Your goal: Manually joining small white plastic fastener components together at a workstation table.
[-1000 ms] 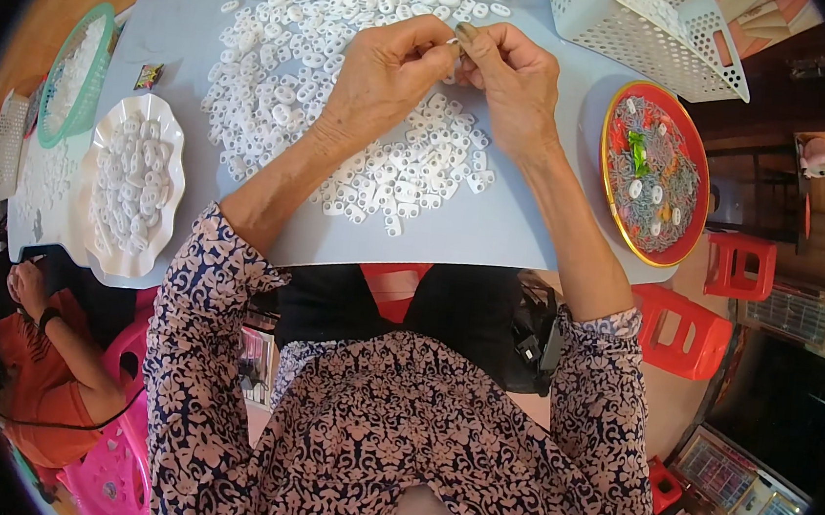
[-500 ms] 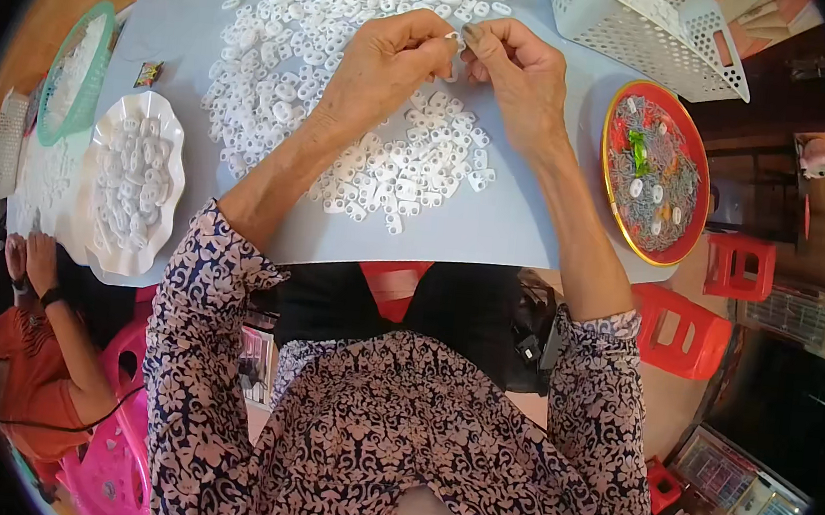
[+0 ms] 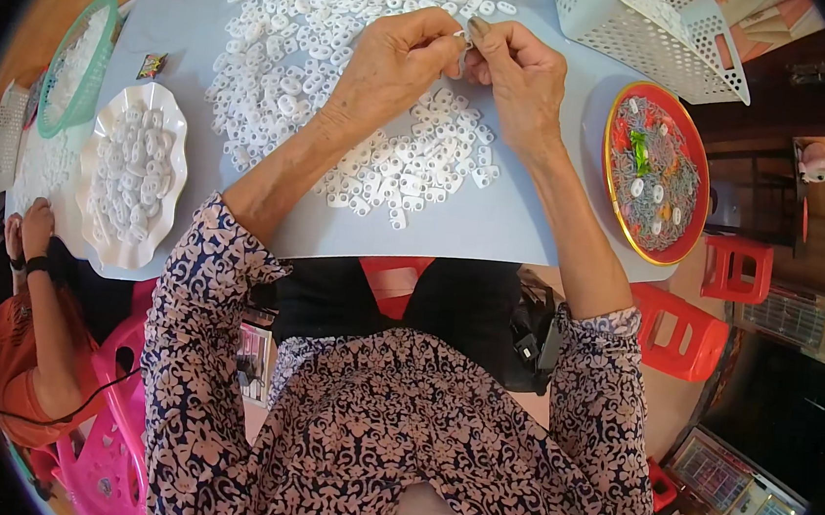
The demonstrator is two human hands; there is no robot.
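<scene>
Over the far part of the table, my left hand (image 3: pixel 397 65) and my right hand (image 3: pixel 523 81) meet, both closed in a pinch. Between their fingertips is a small white plastic piece (image 3: pixel 464 41), mostly hidden by the fingers. The right thumb's nail looks dark. A small pile of white plastic pieces with holes (image 3: pixel 400 173) lies below my hands, and a wider spread of white oval pieces (image 3: pixel 286 80) lies beyond and left of them. To the right, a red round tray with a yellow rim (image 3: pixel 609 167) holds many thin grey bits and some white pieces.
A white wavy-edged dish (image 3: pixel 177 173) of oval pieces stands left, near a green basket (image 3: pixel 106 54). A grey perforated basket (image 3: pixel 599 29) is at the far right. Red stools (image 3: pixel 676 330) stand right of the table (image 3: pixel 532 234). Another person (image 3: pixel 41 353) sits at the left.
My hands stay together at nearly the same spot, with the fingers shifted slightly around the white piece. The other person's hands at the left have moved a little.
</scene>
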